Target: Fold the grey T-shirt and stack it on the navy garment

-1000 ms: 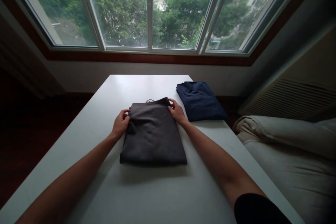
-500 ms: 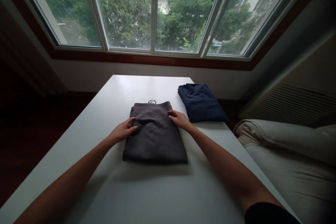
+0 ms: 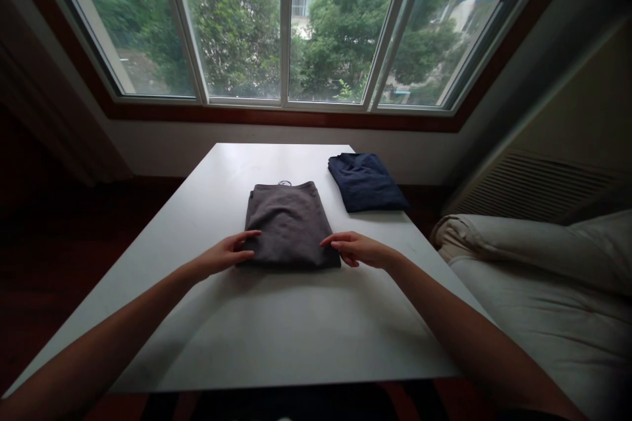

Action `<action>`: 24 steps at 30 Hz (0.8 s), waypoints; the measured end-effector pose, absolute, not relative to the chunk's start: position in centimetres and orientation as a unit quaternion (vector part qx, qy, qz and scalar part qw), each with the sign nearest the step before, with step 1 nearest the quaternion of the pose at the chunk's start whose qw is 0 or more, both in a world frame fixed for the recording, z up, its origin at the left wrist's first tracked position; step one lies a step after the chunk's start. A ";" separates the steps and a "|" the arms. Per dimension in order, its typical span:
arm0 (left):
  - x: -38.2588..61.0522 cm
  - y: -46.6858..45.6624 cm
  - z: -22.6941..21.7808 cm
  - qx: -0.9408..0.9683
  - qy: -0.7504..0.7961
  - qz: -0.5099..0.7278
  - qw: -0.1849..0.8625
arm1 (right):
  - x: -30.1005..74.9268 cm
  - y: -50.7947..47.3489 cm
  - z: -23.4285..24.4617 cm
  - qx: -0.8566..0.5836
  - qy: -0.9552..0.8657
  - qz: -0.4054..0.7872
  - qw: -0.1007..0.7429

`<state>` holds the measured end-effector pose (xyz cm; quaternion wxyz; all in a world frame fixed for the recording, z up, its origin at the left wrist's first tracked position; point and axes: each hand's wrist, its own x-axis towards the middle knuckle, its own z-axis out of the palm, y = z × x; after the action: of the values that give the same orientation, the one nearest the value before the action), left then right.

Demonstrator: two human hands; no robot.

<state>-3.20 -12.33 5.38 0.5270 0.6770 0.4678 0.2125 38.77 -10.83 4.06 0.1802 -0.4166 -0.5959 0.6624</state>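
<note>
A folded grey-brown garment (image 3: 289, 223) lies flat on the white table (image 3: 276, 329), a dark drawstring loop poking out at its far edge. My left hand (image 3: 224, 255) is at the near left side of the garment, fingers apart, fingertips over its edge. At the near right corner is my right hand (image 3: 363, 250), its index finger stretched out over the cloth and the other fingers bent beside the edge. Neither hand grips the fabric. Farther back on the right, a folded navy garment (image 3: 368, 181) rests by the table's right edge.
A pale cushioned sofa (image 3: 533, 296) stands along the table's right side. Behind the table are a wall and a wide window (image 3: 281, 33) with a reddish wooden frame. Dark wooden floor (image 3: 44, 276) shows on the left.
Both hands have moved from the garment's upper sides toward its near corners. The view has shifted, so the table's near edge now shows. Both garments appear to lie still on the table.
</note>
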 end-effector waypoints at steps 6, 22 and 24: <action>-5.0 -13.0 6.0 0.727 0.389 0.212 0.524 | 39.8 -11.9 3.8 -0.368 -0.665 0.640 0.114; -8.0 -13.1 9.5 0.799 0.327 -0.027 0.503 | 41.7 -12.0 4.0 -0.395 -0.664 0.626 0.104; -8.6 -13.2 10.0 0.801 0.330 -0.047 0.498 | 41.3 -11.3 4.0 -0.426 -0.680 0.580 0.141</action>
<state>-8.60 -13.23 9.99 0.4977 0.8009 0.3298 -0.0467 41.30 -11.25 4.00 0.1411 -0.4263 -0.6799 0.5797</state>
